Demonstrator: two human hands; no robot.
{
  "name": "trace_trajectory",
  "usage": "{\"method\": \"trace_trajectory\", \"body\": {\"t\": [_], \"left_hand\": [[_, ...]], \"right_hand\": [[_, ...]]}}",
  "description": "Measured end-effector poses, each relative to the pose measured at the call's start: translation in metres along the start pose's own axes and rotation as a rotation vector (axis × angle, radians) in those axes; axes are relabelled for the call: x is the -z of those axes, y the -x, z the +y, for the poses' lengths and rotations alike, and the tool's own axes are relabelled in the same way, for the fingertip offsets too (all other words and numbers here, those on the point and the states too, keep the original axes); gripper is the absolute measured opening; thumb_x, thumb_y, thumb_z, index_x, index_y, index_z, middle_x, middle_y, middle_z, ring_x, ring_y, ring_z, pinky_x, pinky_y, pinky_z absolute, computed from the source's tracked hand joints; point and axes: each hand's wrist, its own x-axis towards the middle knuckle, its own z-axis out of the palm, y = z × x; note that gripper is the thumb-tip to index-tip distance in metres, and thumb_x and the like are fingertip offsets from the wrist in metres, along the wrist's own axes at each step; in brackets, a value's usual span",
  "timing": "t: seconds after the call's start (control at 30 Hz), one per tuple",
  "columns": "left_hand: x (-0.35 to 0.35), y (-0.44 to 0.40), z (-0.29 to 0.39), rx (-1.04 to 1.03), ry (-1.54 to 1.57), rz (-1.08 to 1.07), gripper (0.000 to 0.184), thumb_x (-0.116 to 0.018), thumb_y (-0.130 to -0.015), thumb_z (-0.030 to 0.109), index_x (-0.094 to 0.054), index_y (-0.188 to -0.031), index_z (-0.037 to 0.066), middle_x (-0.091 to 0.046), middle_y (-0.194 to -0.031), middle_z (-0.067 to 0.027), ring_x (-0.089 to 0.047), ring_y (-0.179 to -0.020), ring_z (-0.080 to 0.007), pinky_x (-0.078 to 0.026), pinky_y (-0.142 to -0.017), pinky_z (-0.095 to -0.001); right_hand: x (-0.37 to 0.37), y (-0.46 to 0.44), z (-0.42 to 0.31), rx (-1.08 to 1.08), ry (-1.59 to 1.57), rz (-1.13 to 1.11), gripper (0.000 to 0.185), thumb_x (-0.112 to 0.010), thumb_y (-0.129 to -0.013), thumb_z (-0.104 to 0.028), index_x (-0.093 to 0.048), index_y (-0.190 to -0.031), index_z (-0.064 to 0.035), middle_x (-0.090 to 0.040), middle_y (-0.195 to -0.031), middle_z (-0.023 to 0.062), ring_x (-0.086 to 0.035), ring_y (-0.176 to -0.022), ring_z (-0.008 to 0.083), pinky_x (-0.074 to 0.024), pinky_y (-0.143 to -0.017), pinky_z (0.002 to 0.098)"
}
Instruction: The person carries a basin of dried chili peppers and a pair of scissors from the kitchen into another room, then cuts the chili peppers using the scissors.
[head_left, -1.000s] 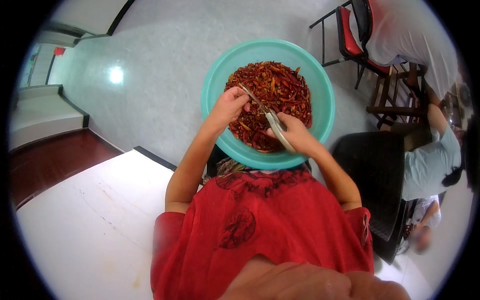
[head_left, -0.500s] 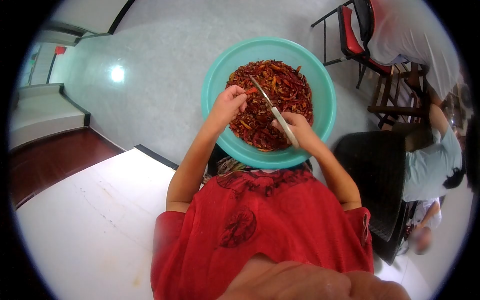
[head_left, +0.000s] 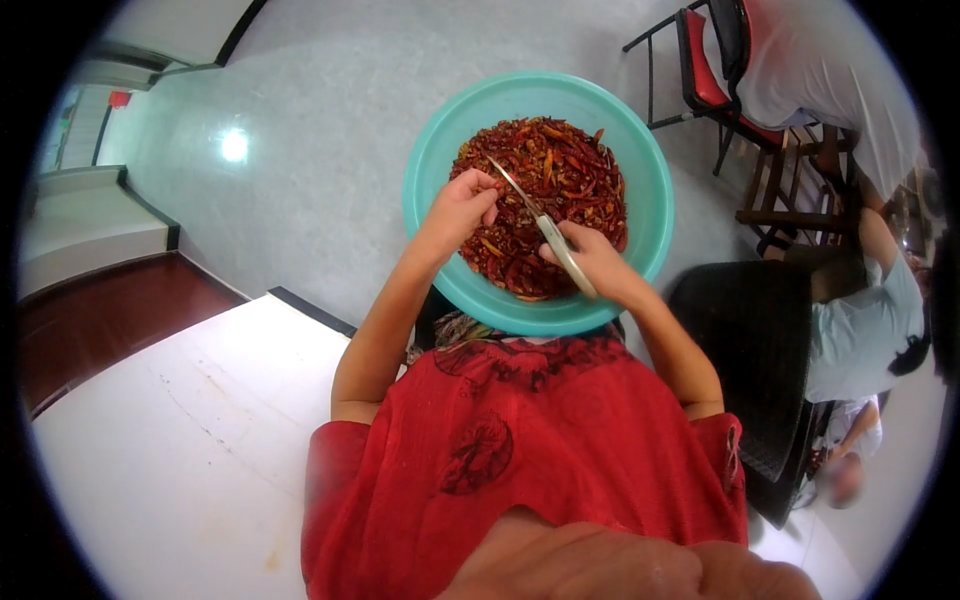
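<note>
A wide turquoise basin (head_left: pixel 655 200) stands in front of my knees, filled with dried red chilies (head_left: pixel 575 165), cut bits and seeds. Above its left part, my left hand (head_left: pixel 463 212) pinches with thumb and fingers. Only a tiny reddish end of a chili shows at the fingertips; the rest is hidden. My right hand (head_left: pixel 595 262) grips a pair of scissors with pale handles (head_left: pixel 560 248). Their narrow metal blades point up and left, look nearly together, and pass close to the left fingertips.
A white surface (head_left: pixel 190 440) lies at my left. On the right are a red and black chair (head_left: pixel 700 70), a wooden stool (head_left: pixel 795 200), a black woven chair back (head_left: pixel 740 350) and several seated people in pale clothes. Grey floor (head_left: pixel 320 120) surrounds the basin.
The red chili strip that stuck out from my left fingers between the blades no longer shows. The scissors blades have come together and their tip has shifted slightly left.
</note>
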Motion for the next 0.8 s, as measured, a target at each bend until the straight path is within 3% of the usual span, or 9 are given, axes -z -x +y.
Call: {"method": "trace_trajectory", "body": {"t": [0.07, 0.13, 0.17, 0.23, 0.43, 0.8], "left_hand": [[-0.001, 0.000, -0.001, -0.052, 0.010, 0.009, 0.012, -0.052, -0.093, 0.014, -0.053, -0.099, 0.003, -0.055, -0.068, -0.0003, -0.049, -0.060, -0.0071, -0.038, -0.055, -0.0224], [-0.001, 0.000, 0.000, -0.046, -0.009, 0.021, 0.013, -0.052, -0.093, 0.014, -0.053, -0.099, 0.002, -0.055, -0.068, -0.0007, -0.050, -0.062, -0.0077, -0.039, -0.057, -0.0228], [-0.001, 0.000, 0.001, -0.040, -0.029, 0.033, 0.014, -0.052, -0.093, 0.014, -0.053, -0.099, 0.001, -0.055, -0.068, -0.0010, -0.051, -0.063, -0.0084, -0.040, -0.059, -0.0231], [0.000, -0.002, -0.003, -0.054, -0.032, 0.044, 0.014, -0.052, -0.093, 0.013, -0.053, -0.099, 0.001, -0.055, -0.068, -0.0014, -0.051, -0.063, -0.0086, -0.040, -0.059, -0.0235], [0.001, -0.003, -0.005, -0.078, -0.060, 0.082, 0.014, -0.052, -0.093, 0.013, -0.053, -0.100, 0.001, -0.057, -0.068, -0.0024, -0.052, -0.064, -0.0095, -0.040, -0.061, -0.0244], [-0.001, -0.001, -0.001, -0.097, -0.031, 0.027, 0.011, -0.050, -0.093, 0.010, -0.055, -0.098, 0.002, -0.056, -0.069, -0.0013, -0.053, -0.064, -0.0101, -0.042, -0.060, -0.0244]], "right_hand": [[0.001, 0.000, -0.002, -0.023, -0.013, 0.000, 0.061, -0.067, -0.083, -0.053, -0.064, -0.107, 0.0031, -0.065, -0.086, 0.0143, -0.061, -0.083, 0.0203, -0.0467, -0.077, 0.0339], [0.003, 0.003, -0.009, -0.125, -0.081, -0.042, 0.040, -0.065, -0.089, -0.038, -0.063, -0.098, 0.0009, -0.054, -0.073, 0.0029, -0.051, -0.072, 0.0126, -0.0424, -0.068, 0.0289], [0.003, 0.002, -0.008, -0.125, -0.081, -0.042, 0.040, -0.065, -0.089, -0.038, -0.063, -0.098, 0.0009, -0.054, -0.073, 0.0029, -0.051, -0.072, 0.0126, -0.0424, -0.068, 0.0289], [0.002, 0.000, -0.002, -0.119, -0.020, -0.036, 0.060, -0.066, -0.084, -0.053, -0.064, -0.108, 0.0021, -0.066, -0.089, 0.0147, -0.062, -0.085, 0.0207, -0.0469, -0.078, 0.0340], [-0.001, -0.002, 0.005, -0.012, 0.024, -0.062, 0.072, -0.063, -0.084, -0.057, -0.056, -0.120, 0.0046, -0.063, -0.106, 0.0223, -0.061, -0.102, 0.0291, -0.0454, -0.089, 0.0364], [0.000, 0.004, -0.014, 0.038, 0.111, 0.003, 0.067, -0.066, -0.080, -0.057, -0.059, -0.112, 0.0022, -0.064, -0.096, 0.0210, -0.063, -0.090, 0.0312, -0.0472, -0.079, 0.0394]]}}
